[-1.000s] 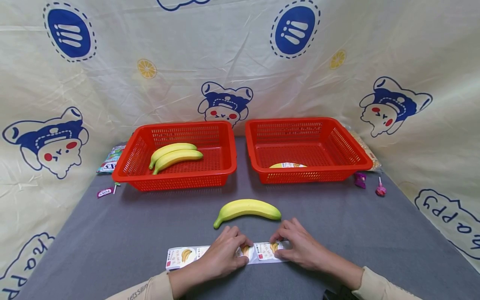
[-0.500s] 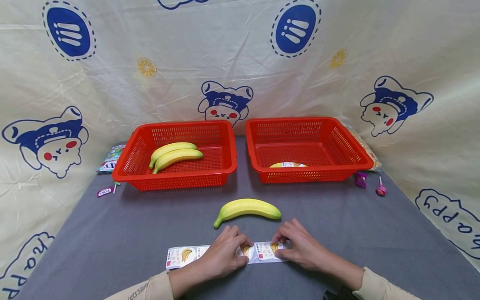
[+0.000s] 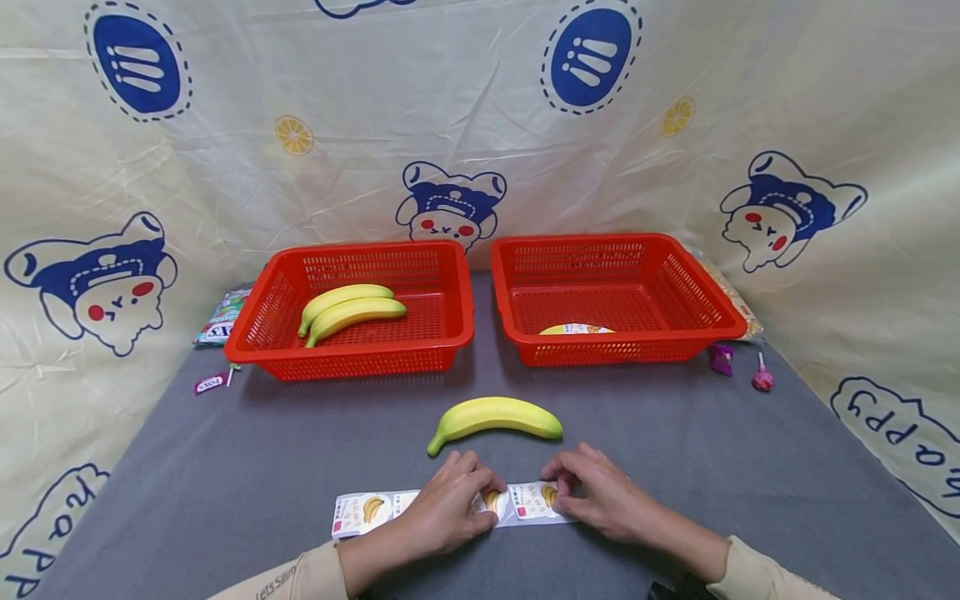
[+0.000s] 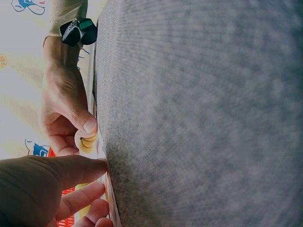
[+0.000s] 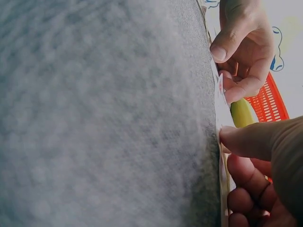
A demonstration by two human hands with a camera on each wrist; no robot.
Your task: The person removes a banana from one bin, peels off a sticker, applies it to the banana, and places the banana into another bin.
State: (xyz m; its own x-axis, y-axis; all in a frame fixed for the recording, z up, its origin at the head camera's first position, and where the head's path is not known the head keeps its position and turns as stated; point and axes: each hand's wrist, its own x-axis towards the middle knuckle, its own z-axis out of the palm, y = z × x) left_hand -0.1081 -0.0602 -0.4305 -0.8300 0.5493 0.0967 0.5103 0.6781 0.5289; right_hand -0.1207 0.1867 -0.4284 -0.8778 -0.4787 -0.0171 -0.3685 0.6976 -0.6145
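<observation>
A white strip of banana stickers [image 3: 363, 512] lies across the front of the grey table. My left hand [image 3: 453, 504] holds the strip near its middle, thumb at the near edge and fingers at the far edge. At the strip's right end my right hand [image 3: 600, 492] pinches a sticker [image 3: 528, 502] printed with bananas. In the left wrist view that sticker [image 4: 87, 142] stands raised by the right thumb. My right fingers hide its right edge in the head view. A single yellow-green banana [image 3: 495, 417] lies just beyond both hands.
Two red baskets stand at the back. The left basket [image 3: 352, 364] holds two bananas [image 3: 352, 312]; the right basket [image 3: 615, 352] holds a banana with a sticker [image 3: 577, 330]. Small candies [image 3: 210, 384], a lollipop [image 3: 762, 379] and snack bags [image 3: 225, 318] lie by the baskets.
My right hand has shifted and its fingers have curled in slightly at the sticker's right edge. The left hand, strip, banana and baskets stay where they were.
</observation>
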